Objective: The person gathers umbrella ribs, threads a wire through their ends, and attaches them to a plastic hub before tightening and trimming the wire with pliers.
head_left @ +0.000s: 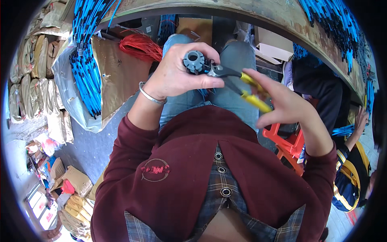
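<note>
Above my lap, my left hand (171, 68) is closed round a dark cylindrical part with a grey notched ring (194, 61) at its end. Small black bits show between the thumb and fingers, too small to name. In my right hand (284, 97) is a pair of pliers (250, 86) with yellow and black handles, which stand apart. My right fingers rest on one handle and the thumb is by the other. The metal jaws reach the black bits beside the ring; what they grip, if anything, cannot be made out.
A wooden bench (250, 10) curves across the top. Blue cable bundles (84, 80) stand in a plastic-lined bag at left, with red strands (141, 46) beside them. A red plastic stool (288, 141) is at right, near another person's hand (360, 119). Brown paper packages (38, 92) are stacked far left.
</note>
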Demonstrator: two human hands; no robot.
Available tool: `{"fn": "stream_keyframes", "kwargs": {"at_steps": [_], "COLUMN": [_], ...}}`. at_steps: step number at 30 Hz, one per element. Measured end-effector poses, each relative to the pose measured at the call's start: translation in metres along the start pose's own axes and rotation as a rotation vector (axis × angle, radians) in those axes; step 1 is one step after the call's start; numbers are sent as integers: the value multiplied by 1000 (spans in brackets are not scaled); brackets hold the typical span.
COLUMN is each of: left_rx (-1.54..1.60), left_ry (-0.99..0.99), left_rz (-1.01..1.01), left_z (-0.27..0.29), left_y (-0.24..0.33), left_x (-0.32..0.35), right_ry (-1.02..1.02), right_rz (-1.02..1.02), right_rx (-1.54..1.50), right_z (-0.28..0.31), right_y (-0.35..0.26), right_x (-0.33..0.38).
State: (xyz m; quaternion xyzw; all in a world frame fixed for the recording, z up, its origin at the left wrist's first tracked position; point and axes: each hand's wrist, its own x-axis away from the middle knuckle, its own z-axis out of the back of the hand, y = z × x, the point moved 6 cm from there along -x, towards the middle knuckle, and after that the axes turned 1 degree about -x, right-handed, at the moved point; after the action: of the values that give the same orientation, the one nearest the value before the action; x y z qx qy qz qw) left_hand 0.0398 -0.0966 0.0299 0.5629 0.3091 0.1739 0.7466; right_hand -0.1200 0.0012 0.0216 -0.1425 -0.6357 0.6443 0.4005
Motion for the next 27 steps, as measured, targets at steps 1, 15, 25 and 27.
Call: {"fn": "stream_keyframes", "kwargs": {"at_steps": [1, 15, 25, 27], "left_rx": [-24, 25, -20, -9], "left_ry": [46, 38, -22, 10], "left_rz": [19, 75, 19, 46], "left_z": [2, 3, 4, 6], "left_y": [1, 0, 2, 0], "left_x": [0, 2, 3, 3], "right_ry": [152, 385, 169, 163], "right_rz": [37, 104, -327, -300], "right_rx": [289, 567, 383, 526], "right_z": [5, 8, 16, 10], "right_y": [-9, -22, -65, -71], "right_x": [4, -1, 5, 1]}}
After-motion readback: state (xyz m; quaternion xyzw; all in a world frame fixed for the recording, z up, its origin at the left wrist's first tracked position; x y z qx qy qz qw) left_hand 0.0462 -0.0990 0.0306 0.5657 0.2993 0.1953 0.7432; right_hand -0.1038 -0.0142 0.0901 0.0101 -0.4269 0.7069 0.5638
